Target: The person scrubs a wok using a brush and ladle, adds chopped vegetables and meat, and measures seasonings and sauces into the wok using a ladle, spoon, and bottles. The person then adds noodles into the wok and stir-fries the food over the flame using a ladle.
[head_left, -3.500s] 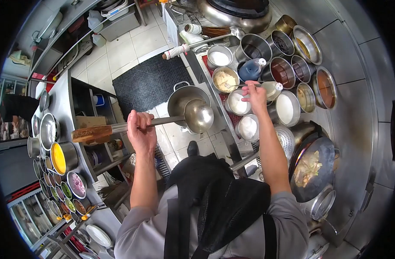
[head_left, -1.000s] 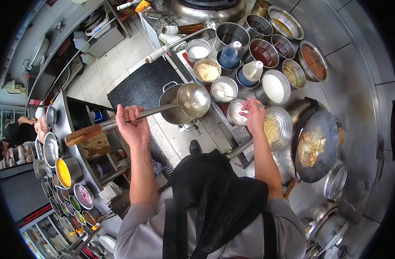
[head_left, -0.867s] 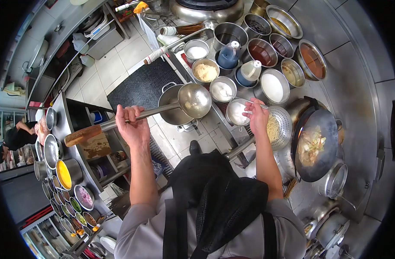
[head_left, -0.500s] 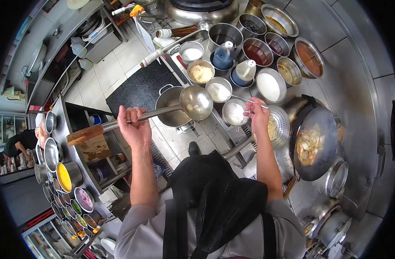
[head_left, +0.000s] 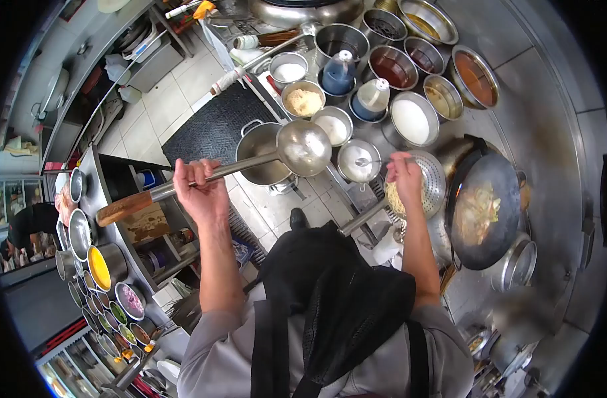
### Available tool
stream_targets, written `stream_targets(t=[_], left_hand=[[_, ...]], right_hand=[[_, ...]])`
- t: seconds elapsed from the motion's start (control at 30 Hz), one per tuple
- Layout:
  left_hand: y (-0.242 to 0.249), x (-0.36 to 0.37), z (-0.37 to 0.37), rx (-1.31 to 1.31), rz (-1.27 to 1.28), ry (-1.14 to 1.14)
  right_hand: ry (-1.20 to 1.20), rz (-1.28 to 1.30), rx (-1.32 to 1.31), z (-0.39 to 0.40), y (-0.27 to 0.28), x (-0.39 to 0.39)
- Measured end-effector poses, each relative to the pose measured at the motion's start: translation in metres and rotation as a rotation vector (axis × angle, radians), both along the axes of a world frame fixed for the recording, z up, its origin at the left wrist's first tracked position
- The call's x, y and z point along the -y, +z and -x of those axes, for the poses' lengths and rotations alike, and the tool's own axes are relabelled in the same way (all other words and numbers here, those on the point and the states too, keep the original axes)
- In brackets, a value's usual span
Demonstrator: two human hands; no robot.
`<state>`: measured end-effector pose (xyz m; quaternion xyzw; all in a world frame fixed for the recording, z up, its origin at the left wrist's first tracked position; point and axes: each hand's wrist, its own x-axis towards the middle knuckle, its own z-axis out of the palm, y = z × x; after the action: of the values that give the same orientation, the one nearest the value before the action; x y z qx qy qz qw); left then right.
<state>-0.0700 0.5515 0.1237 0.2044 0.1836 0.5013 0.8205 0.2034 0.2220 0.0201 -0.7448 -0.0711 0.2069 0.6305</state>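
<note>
My left hand (head_left: 200, 191) is closed round the metal shaft of a large ladle (head_left: 293, 159) with a wooden handle end. The ladle's bowl hangs over a steel two-handled pot (head_left: 258, 174), and a bright white patch shows inside it. Pinched in my right hand (head_left: 407, 179) is a small spoon (head_left: 364, 162), its tip in a small metal pot of white powder (head_left: 358, 174). Just beyond that hand sits a perforated strainer (head_left: 433, 182) with pale yellow food (head_left: 395, 198) by it. To the right, a dark wok (head_left: 505, 205) holds sliced food (head_left: 477, 212).
Metal pots stand beyond my right hand: white powder (head_left: 331, 126), tan crumbs (head_left: 303, 101), white contents (head_left: 413, 121), dark red sauce (head_left: 392, 68). Two squeeze bottles (head_left: 371, 99) stand among them. A left-hand counter holds a yellow-filled pot (head_left: 100, 267). A person (head_left: 31, 229) bends at far left.
The spoon has moved from the upper white-powder pot down into the nearer one, with my right hand shifting slightly right. The ladle has moved slightly, and a white patch now shows in its bowl.
</note>
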Motion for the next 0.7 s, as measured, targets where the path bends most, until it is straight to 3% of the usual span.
stream_targets(t=[0.23, 0.7], left_hand=[[-0.006, 0.002, 0.008, -0.065, -0.085, 0.004], [0.000, 0.012, 0.004, -0.030, -0.089, -0.036]], right_hand=[[0.063, -0.067, -0.078, 0.004, -0.026, 0.002], [-0.174, -0.362, -0.167, 0.031, -0.001, 0.064]])
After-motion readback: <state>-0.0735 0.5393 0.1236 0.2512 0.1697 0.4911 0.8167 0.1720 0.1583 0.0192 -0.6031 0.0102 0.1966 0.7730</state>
